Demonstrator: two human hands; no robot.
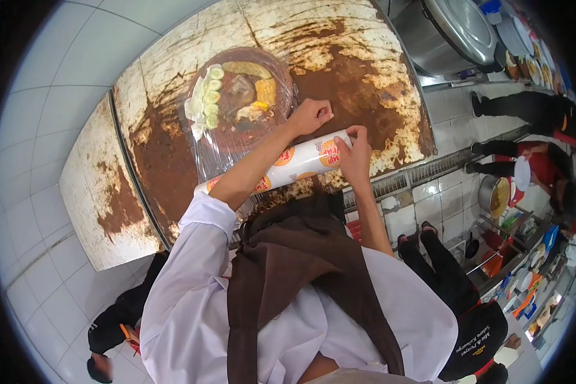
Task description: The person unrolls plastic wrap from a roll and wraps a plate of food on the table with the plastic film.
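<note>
A round reddish-brown dish lies under clear cling film. It holds cucumber slices, pale leafy greens, a long browned piece, a golden block and other cooked food. Film stretches from the dish toward a white cling-film roll with orange print, at the near side. My right hand grips the roll's right end, thumb on top. My left forearm crosses over the roll and film. My left hand is curled closed just right of the dish, with nothing visible in it.
The worn, rust-stained tabletop has a seam on its left. A large metal pot stands beyond its right edge. Several people in dark clothes are around; one is behind me at right. A floor drain grate runs alongside.
</note>
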